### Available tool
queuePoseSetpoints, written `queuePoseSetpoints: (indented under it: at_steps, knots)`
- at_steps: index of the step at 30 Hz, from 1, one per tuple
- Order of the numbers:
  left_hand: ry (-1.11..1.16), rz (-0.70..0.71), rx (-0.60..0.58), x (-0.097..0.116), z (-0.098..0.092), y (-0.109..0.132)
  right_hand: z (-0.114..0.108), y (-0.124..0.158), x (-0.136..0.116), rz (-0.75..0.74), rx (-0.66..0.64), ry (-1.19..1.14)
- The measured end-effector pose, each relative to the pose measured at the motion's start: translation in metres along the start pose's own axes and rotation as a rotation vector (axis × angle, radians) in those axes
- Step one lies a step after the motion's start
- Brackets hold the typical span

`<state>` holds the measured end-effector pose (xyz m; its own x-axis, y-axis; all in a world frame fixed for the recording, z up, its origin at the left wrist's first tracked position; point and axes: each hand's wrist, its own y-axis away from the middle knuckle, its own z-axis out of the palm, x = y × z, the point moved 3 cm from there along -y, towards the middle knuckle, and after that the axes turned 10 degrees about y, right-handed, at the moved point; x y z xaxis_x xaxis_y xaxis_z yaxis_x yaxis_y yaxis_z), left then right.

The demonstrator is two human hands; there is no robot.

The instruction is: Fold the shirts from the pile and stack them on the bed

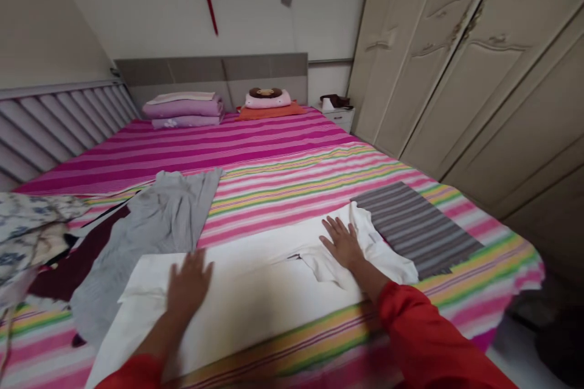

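Observation:
A white garment (255, 279) lies spread lengthwise across the striped bed, its right end bunched into folds. My left hand (188, 282) rests over its left part with the fingers apart, slightly blurred. Toward the right end, my right hand (342, 242) lies flat on the cloth, fingers spread. Neither hand grips anything. Just beyond the right end is a grey striped piece of cloth (417, 228), laid flat. To the left of the white garment sits a crumpled grey garment (155, 243).
Farther left are a maroon garment (82, 261) and a floral cloth (31, 219). Folded purple bedding (185, 108) and a pink pillow (268, 100) on orange cloth stand by the headboard (182, 73). A wardrobe (456, 61) lines the right side, beside a small nightstand (340, 115).

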<state>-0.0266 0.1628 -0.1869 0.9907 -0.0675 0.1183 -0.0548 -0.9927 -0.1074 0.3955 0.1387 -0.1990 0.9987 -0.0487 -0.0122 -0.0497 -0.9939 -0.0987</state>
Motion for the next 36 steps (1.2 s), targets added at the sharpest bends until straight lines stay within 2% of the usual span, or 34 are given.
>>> queuePoseSetpoints:
  at_steps: [2, 4, 8, 11, 14, 16, 19, 21, 22, 23, 25, 28, 30, 33, 34, 36]
  knots:
    - [-0.084, -0.039, 0.032, -0.038, -0.015, 0.012, -0.002, -0.002, 0.003, 0.027, -0.002, 0.008]
    - [-0.12, -0.058, 0.096, -0.06, -0.029, 0.028, -0.002, -0.005, 0.011, 0.074, -0.003, 0.025]
    - [-0.076, -0.122, 0.192, -0.076, -0.048, 0.055, 0.0, -0.012, 0.04, 0.192, 0.023, 0.038]
    - [-0.021, -0.144, 0.202, -0.079, -0.054, 0.062, 0.002, -0.018, 0.054, 0.24, 0.033, 0.012]
    - [0.015, -0.236, 0.203, -0.072, -0.057, 0.059, 0.001, -0.016, 0.045, 0.306, -0.007, -0.023]
    - [0.035, -0.25, 0.233, -0.053, -0.057, 0.056, -0.002, -0.003, 0.023, 0.31, 0.001, -0.029]
    - [0.073, -0.083, 0.249, -0.006, -0.043, 0.056, -0.003, 0.03, -0.015, 0.194, 0.03, -0.011]
    - [0.097, 0.063, 0.162, 0.021, -0.024, 0.063, -0.002, 0.056, -0.026, 0.143, 0.018, 0.002]
    - [0.102, 0.107, 0.113, 0.028, -0.014, 0.07, -0.002, 0.067, -0.024, 0.146, 0.012, 0.012]
    - [0.1, 0.133, 0.079, 0.031, -0.005, 0.077, -0.003, 0.077, -0.017, 0.164, 0.008, 0.025]
    - [0.081, 0.132, 0.072, 0.024, 0.009, 0.093, -0.008, 0.091, 0.007, 0.214, 0.012, 0.058]
    - [0.054, 0.087, 0.14, 0.0, 0.018, 0.113, -0.018, 0.102, 0.043, 0.255, 0.008, 0.079]
    - [0.051, 0.065, 0.154, -0.008, 0.019, 0.123, -0.022, 0.105, 0.052, 0.292, -0.012, 0.054]
    - [0.066, -0.029, 0.136, -0.004, 0.016, 0.129, -0.024, 0.11, 0.035, 0.346, 0.045, -0.029]
    - [0.079, -0.076, 0.121, 0.0, 0.014, 0.129, -0.024, 0.112, 0.022, 0.331, 0.085, -0.055]
    - [0.117, -0.156, 0.078, 0.007, 0.008, 0.125, -0.022, 0.119, -0.011, 0.207, 0.175, -0.108]
